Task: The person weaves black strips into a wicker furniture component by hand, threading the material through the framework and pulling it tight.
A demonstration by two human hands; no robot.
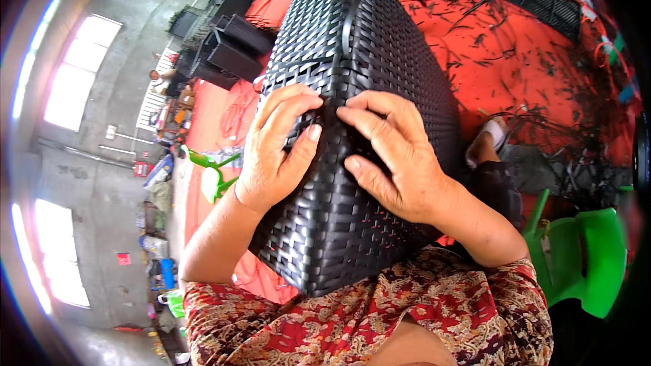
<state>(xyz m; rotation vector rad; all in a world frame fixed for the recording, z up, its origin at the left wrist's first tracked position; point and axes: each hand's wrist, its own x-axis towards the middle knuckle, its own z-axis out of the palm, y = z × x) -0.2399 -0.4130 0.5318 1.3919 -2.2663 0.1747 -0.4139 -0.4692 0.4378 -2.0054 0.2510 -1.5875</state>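
Observation:
A large black woven wicker piece [325,196], made of flat plastic strips, rises in front of me with its corner edge toward me. On the left of that edge lies my left hand [281,146], fingers curled and the thumb bent toward them; whatever is between them is hidden. My right hand [397,149] rests on the right face, its fingertips at the edge and its thumb apart, pressing the weave. Above the hands a loose black strip [348,24] loops along the edge and another crosses the left face.
Black wicker furniture [230,51] stands at the far left, and a dark woven panel [553,10] lies far right. Strip scraps cover the red floor sheet [488,68]. A green plastic chair [576,257] is at my right; another green chair [213,179] is left. A foot [485,142] shows beside the piece.

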